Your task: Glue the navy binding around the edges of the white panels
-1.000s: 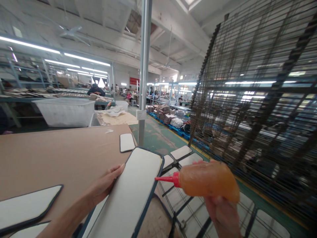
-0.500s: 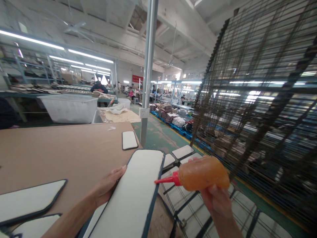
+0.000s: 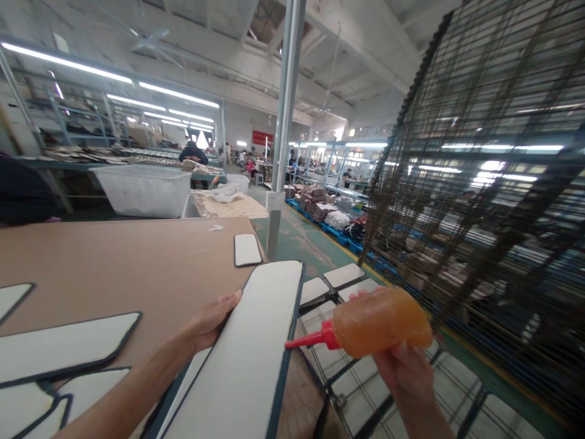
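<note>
A long white panel with a dark blue border (image 3: 247,347) lies slanted in front of me, its far end rounded. My left hand (image 3: 214,320) grips its left edge, thumb near the top face. In my right hand (image 3: 406,372) is a squeeze bottle (image 3: 381,322) of amber liquid, held on its side with fingers wrapped round it. The bottle's red nozzle (image 3: 311,338) points left, its tip at the panel's right edge. A thin yellowish line runs along part of that edge. Beneath the panel, part of another white panel shows at its left.
Several bordered white panels (image 3: 68,347) lie on the brown table (image 3: 137,262), with a small one (image 3: 247,250) at its far corner. A wire rack (image 3: 457,183) stands tilted at right, more panels on its lower mesh. A post (image 3: 286,122) rises behind the table.
The nozzle tip has moved down along the panel's right edge, toward me. My view has shifted slightly left, showing more panels on the table. Both hands keep their hold.
</note>
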Tool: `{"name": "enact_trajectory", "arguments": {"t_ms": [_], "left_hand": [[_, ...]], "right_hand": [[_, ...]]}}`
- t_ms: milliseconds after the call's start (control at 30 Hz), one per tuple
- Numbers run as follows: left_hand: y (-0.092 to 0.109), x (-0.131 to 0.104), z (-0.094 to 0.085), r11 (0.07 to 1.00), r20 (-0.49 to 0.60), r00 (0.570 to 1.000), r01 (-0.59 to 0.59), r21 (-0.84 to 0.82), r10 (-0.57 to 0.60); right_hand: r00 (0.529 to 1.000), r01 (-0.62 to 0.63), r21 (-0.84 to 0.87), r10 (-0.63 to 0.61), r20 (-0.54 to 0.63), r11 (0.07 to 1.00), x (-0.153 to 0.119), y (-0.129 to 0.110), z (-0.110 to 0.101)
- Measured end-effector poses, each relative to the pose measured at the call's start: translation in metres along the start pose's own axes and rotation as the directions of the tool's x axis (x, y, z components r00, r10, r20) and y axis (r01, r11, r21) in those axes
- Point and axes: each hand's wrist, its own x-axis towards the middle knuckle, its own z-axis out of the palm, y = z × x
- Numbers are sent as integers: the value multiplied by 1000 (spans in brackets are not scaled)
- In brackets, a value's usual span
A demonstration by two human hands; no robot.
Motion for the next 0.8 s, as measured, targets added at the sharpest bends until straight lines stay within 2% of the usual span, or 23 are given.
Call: {"name": "enact_trajectory", "arguments": {"t_ms": [367,567,800], "left_hand": [[10,14,0,1000,0,1000,4,21,-4],[21,23,1,999,7,1000,-7,32,7],[33,26,3,999,2,1000,-14,44,14]], "right_hand": [[993,-88,20,86,78,996,-10,-2,5],[995,-69,-28,71,70,997,-12,-7,8],[993,-82,-2,82,85,997,-17,-6,4]]}}
